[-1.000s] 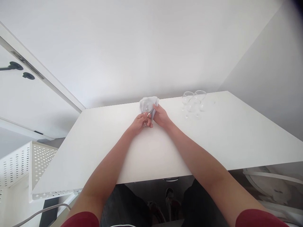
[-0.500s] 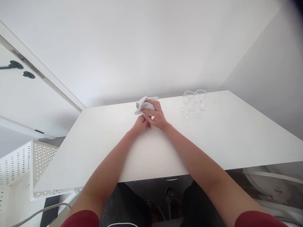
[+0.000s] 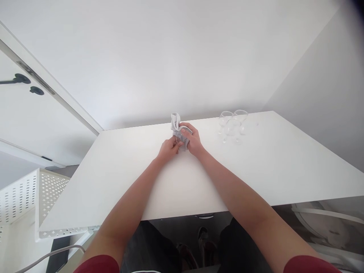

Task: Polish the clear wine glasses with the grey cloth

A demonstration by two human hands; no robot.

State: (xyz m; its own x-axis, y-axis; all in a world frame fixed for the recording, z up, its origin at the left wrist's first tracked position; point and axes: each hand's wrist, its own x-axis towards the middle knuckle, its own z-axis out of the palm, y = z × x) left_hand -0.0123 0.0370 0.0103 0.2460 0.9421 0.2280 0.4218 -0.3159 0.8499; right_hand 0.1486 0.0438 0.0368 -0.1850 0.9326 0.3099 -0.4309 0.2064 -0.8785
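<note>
A light grey cloth (image 3: 175, 122) is bunched up above the white table, with one end sticking up at the far side. My right hand (image 3: 193, 141) is closed around it, pressing it against what looks like a clear wine glass (image 3: 182, 139). Most of that glass is covered by cloth and fingers. On its near left side my left hand (image 3: 168, 148) is closed, pinching the glass low down; its exact grip is partly hidden.
Several clear wine glasses (image 3: 233, 127) stand grouped at the table's back right. The white table (image 3: 119, 170) meets a wall behind. At left are a door handle (image 3: 21, 78) and a white perforated cart (image 3: 54, 184). A cable (image 3: 57, 251) runs at lower left.
The cloth has shifted and now bunches upward at the far left of my hands. My right hand has turned and lowered around it; my left hand remains in nearly the same place.
</note>
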